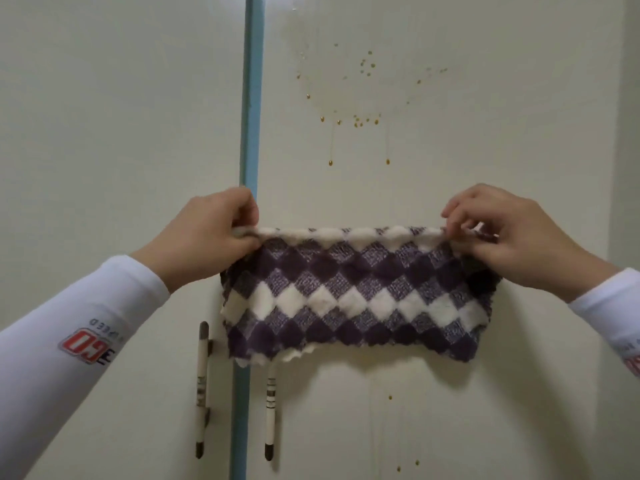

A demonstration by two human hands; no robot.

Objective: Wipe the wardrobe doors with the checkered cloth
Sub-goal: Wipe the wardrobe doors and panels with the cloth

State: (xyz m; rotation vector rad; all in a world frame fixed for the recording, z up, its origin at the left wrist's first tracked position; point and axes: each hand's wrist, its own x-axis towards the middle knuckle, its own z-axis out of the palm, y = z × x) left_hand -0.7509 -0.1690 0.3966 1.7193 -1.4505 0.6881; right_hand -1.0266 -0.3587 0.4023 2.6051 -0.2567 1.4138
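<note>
So the two pale wardrobe doors fill pretty much the whole view: the left door point(104, 98) and the right door point(485, 98), with a blue strip point(250, 98) running down between them. The checkered cloth point(353, 296), purple and white diamonds, is held out flat in front of the right door near its inner edge, folded over so it hangs as a wide band. I can't tell whether it actually touches the door.

The left hand point(211, 237) pinches the cloth's top left corner, thumb and fingers curled onto the fold. The right hand point(512, 237) pinches the top right corner the same way, and the top edge is pulled fairly taut between them.

Below the cloth, two slim handles point(202, 386) sit on either side of the strip.

Smallest bit: yellowish drips point(360, 123) spattered on the upper part of the right door, a few more low down.

My read: this is the prep step, with no wiping done yet. Next up is probably bunching the cloth into one hand and pressing it onto that splatter, starting above the runs.
</note>
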